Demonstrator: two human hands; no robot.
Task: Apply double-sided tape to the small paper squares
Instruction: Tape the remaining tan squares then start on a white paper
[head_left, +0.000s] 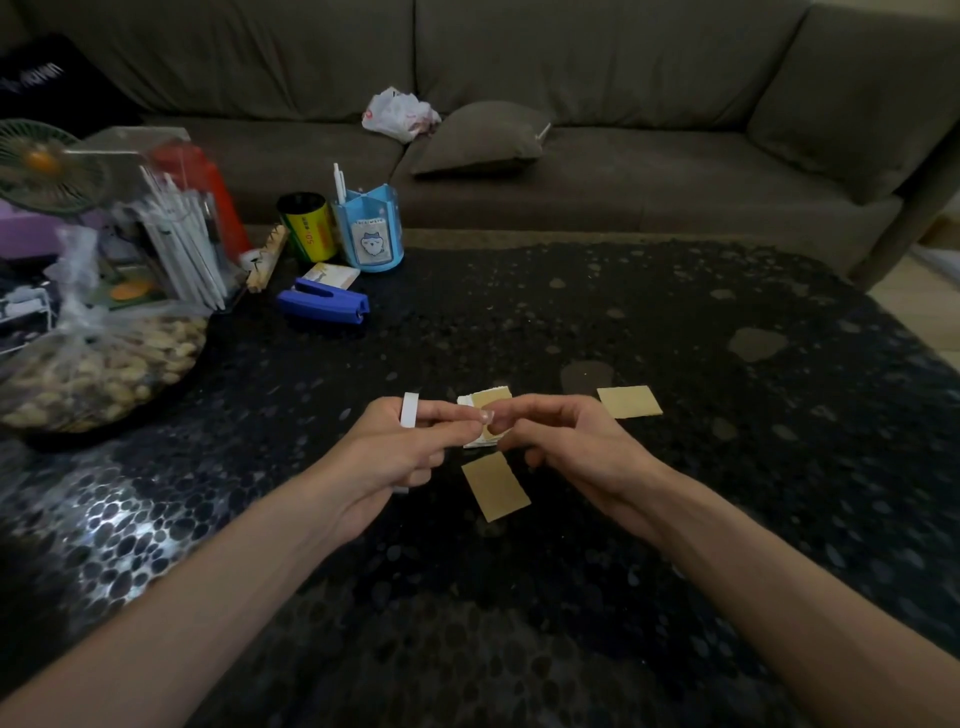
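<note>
I see left hand fingers curled round the white tape roll. Right hand fingers pinch at them above the tan paper-square stack; what they pinch, can't tell.

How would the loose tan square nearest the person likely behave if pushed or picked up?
The tan square looks thin and lies flat, so probably very light and somewhat floppy. On the glossy table, a push would likely make it slide easily. Lying flush, its edge may be hard to pinch up.
</note>
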